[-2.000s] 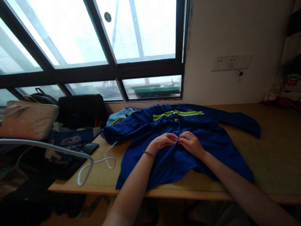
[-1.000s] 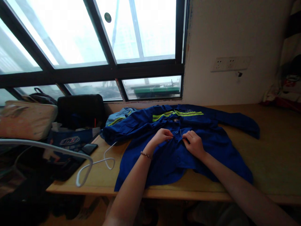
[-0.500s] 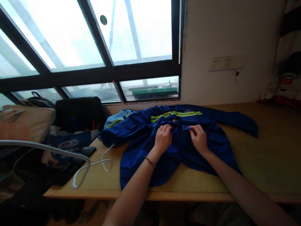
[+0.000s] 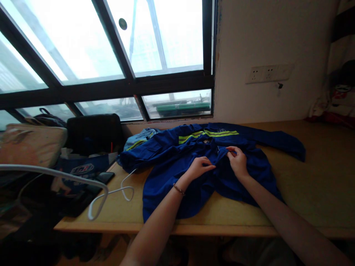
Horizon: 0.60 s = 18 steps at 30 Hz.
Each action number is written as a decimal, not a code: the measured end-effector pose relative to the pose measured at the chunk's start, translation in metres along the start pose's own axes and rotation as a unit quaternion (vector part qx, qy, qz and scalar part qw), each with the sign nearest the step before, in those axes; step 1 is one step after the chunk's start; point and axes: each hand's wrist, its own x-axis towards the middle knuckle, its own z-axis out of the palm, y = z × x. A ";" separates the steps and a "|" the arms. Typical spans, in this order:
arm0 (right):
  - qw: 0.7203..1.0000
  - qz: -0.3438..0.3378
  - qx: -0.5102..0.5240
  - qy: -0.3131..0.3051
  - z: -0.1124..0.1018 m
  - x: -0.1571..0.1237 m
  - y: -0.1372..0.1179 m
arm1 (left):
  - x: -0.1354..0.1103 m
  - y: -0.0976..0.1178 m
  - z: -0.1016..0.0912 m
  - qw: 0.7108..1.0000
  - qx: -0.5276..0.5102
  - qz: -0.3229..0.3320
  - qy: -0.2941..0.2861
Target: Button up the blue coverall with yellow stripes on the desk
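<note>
A dark blue work jacket [image 4: 169, 177] with yellow-green reflective stripes lies spread on the table, its sleeves reaching out to both sides. My right hand [image 4: 237, 161] pinches the front edge of the jacket and holds a fold of it slightly raised. Just left of that fold is my left hand [image 4: 198, 168], low over the cloth. Its thumb points right and stands a little apart from the curled fingers, with no cloth visible between them. A beaded bracelet [image 4: 179, 189] circles the left wrist.
The table [image 4: 313, 195] has a wooden front edge. A white cable [image 4: 97, 181] loops over its left end, near a dark phone [image 4: 107, 176]. Light blue cloth [image 4: 138, 137] lies behind the left sleeve. Bags [image 4: 34, 142] crowd the far left, below the window.
My left hand has moved down and to the right, away from the jacket's upper front. My right hand has shifted slightly right, lifting the pinched edge into a fold.
</note>
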 end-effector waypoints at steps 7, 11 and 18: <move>0.976 -0.161 -0.106 -0.099 0.004 -0.014 -0.035 | 0.005 -0.012 -0.004 0.994 -0.042 -0.079 0.058; 0.938 -0.242 -0.128 -0.210 0.007 -0.027 -0.044 | 0.005 -0.013 -0.007 0.970 -0.178 -0.156 0.061; 0.890 -0.290 -0.158 -0.314 0.010 -0.032 -0.041 | 0.003 -0.017 -0.002 0.937 -0.267 -0.221 0.046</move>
